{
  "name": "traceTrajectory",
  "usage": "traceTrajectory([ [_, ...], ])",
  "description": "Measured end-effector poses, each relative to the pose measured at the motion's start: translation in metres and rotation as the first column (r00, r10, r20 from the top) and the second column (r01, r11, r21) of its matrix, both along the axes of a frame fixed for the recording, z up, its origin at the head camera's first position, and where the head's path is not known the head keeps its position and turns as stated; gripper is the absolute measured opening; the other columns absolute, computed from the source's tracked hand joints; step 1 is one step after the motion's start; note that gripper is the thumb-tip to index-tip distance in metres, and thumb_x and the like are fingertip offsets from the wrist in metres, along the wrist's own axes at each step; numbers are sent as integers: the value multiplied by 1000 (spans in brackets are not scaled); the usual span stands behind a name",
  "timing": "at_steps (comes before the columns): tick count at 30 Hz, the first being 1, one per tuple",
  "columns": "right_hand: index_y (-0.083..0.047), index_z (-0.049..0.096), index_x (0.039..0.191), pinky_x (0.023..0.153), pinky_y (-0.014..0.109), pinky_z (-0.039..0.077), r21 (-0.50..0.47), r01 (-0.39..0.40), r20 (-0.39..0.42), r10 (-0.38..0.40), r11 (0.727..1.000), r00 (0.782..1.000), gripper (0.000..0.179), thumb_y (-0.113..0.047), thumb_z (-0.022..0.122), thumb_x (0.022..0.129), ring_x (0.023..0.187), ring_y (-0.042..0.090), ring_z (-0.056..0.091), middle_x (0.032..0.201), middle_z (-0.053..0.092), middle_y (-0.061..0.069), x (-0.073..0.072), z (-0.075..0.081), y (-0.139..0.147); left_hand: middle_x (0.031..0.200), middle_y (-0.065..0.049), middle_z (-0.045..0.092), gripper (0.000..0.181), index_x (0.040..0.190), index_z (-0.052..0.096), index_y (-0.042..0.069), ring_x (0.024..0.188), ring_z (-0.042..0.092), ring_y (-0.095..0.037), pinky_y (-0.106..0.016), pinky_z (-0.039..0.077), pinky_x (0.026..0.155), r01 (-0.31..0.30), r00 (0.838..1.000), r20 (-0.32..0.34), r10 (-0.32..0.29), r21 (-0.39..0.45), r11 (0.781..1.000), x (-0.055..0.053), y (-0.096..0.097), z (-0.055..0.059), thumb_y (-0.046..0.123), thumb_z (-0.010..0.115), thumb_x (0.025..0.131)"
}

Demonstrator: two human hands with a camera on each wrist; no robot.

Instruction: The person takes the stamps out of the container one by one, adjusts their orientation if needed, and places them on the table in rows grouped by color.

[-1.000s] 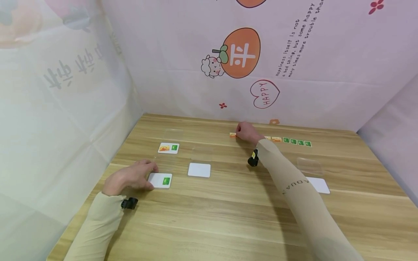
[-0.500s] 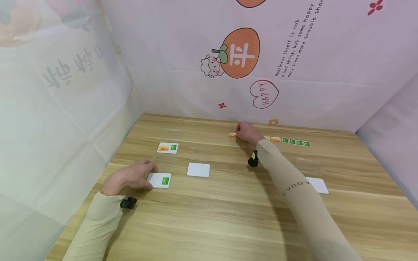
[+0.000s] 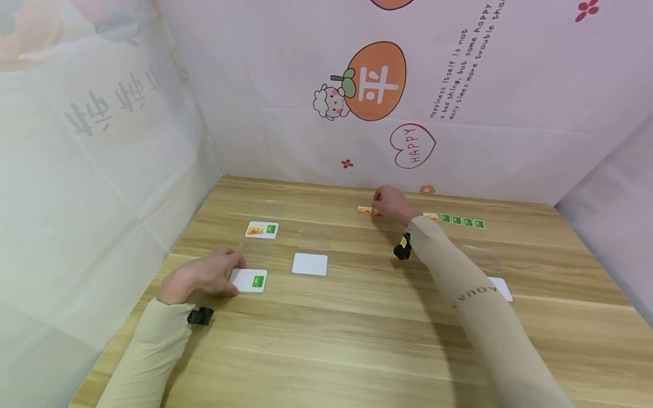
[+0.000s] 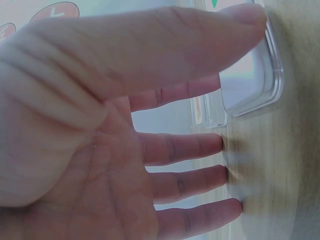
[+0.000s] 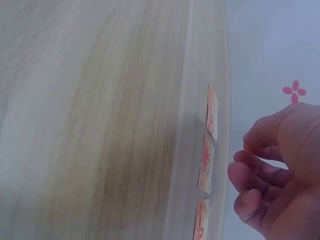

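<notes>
A clear plastic case with a white insert lies at the left, a green square sticker on its right part. My left hand holds this case by its left side, thumb and index finger at opposite edges. In the left wrist view the thumb lies along the case rim, the other fingers extended beside it. Near the back wall my right hand hovers over a row of orange stickers, partly hiding it. Its fingers are loosely bent; the right wrist view shows nothing between them, next to orange stickers.
Several green stickers continue the row rightward. Behind the held case lies another white case bearing an orange and a green sticker. A blank white case lies mid-table; another is partly under the right sleeve. Transparent lids lie behind cases.
My right hand has lifted slightly and shifted right, so a second orange sticker shows at its left. My left hand stays on the case.
</notes>
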State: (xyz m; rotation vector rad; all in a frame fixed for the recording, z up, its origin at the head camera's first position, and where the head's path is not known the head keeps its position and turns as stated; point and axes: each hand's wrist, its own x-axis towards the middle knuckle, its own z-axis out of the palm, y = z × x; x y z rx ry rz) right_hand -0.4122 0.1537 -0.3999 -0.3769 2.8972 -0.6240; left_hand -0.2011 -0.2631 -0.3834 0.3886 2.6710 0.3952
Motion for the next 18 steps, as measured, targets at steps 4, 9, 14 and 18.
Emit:
traceTrajectory([
  [4, 1, 62, 110, 69, 32, 50, 5, -28, -11, 28, 1000, 1000, 23, -15, 54, 96, 84, 24, 59, 107, 64, 17, 5, 4, 0, 143, -22, 43, 46, 120, 57, 16, 127, 45, -39, -59, 41, 101, -4, 1000, 3, 4, 0, 1000, 1, 0, 0, 24, 80, 81],
  [9, 1, 62, 108, 74, 36, 50, 22, -64, -38, 65, 998, 997, 23, -15, 52, 94, 87, 26, 59, 106, 65, 17, 13, 7, -2, 143, -22, 44, 45, 119, 57, 17, 126, 46, -39, -59, 41, 101, 0, 1000, 4, 0, 1, 1000, 1, 0, 0, 25, 80, 81],
  [14, -1, 61, 112, 77, 39, 51, 19, -85, -60, 86, 996, 994, 25, -18, 51, 96, 90, 27, 60, 108, 66, 16, 19, 10, -4, 143, -22, 43, 46, 120, 57, 17, 126, 46, -38, -58, 41, 101, 5, 1000, -2, -5, -7, 1000, 0, 0, 0, 26, 80, 81],
  [18, -2, 60, 112, 77, 39, 51, 13, -101, -60, 102, 995, 993, 25, -19, 50, 97, 91, 26, 61, 108, 66, 16, 23, 13, -8, 144, -23, 43, 47, 121, 57, 17, 127, 45, -39, -59, 41, 101, 3, 1000, 0, -3, -11, 1000, 0, -1, 0, 27, 80, 81],
])
